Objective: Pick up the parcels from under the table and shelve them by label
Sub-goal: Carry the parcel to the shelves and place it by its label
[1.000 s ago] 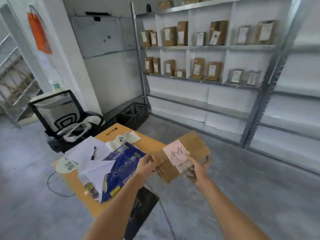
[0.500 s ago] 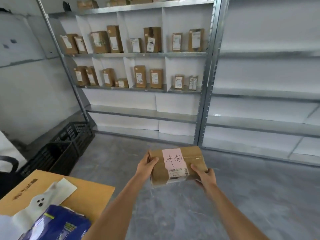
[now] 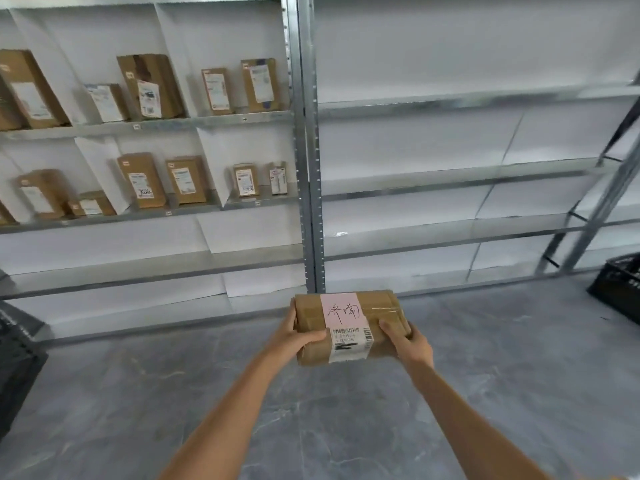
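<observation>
I hold a brown cardboard parcel (image 3: 377, 306) level in front of me, above the grey floor. A pink label with handwritten characters and a white barcode sticker run across its top. My left hand (image 3: 294, 336) grips its left end and my right hand (image 3: 405, 339) grips its right end. Straight ahead stands a metal shelving unit (image 3: 306, 168). Its left bay holds several labelled brown parcels (image 3: 142, 180) on two upper shelves; the right bay's shelves (image 3: 450, 174) hold none.
A black plastic crate (image 3: 620, 289) sits on the floor at the far right, another black crate (image 3: 17, 362) at the left edge. The upright post of the shelving rises directly behind the parcel. Grey floor lies between me and the shelves.
My view has turned right and moved closer to the shelves; the table has left the view. The parcel stays in both hands, now held more level.
</observation>
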Demonstrator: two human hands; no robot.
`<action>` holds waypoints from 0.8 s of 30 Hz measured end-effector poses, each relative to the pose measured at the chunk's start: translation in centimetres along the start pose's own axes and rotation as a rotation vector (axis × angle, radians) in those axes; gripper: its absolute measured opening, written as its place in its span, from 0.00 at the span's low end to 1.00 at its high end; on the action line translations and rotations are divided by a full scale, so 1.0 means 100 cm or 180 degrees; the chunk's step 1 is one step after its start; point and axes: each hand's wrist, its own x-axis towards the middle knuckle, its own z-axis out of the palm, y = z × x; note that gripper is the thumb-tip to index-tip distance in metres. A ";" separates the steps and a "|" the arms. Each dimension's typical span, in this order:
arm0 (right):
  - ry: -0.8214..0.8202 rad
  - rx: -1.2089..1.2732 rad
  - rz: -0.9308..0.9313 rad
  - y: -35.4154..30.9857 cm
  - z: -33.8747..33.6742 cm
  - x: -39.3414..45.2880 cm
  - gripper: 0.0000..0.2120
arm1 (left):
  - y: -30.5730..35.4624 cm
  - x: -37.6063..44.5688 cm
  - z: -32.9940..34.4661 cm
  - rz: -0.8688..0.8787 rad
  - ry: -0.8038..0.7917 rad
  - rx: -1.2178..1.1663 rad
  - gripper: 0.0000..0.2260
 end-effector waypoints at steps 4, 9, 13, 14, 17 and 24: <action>0.0232 0.0135 -0.0114 -0.017 -0.036 0.071 0.27 | 0.038 0.067 0.041 0.0232 -0.0093 0.0011 0.41; 0.0485 0.0321 -0.0132 -0.035 -0.092 0.161 0.19 | 0.087 0.164 0.100 0.0262 -0.0101 0.0006 0.35; 0.0752 0.0499 -0.0071 -0.048 -0.145 0.212 0.19 | 0.124 0.229 0.157 0.0390 -0.0244 0.0097 0.28; 0.0819 0.0500 -0.0050 -0.048 -0.159 0.221 0.17 | 0.131 0.243 0.172 0.0432 -0.0313 0.0108 0.26; 0.1070 0.0535 0.0060 -0.043 -0.201 0.242 0.16 | 0.147 0.280 0.219 0.0416 -0.0567 0.0169 0.26; 0.1809 0.0793 0.0437 -0.019 -0.300 0.285 0.10 | 0.170 0.358 0.339 0.0531 -0.1304 0.0446 0.25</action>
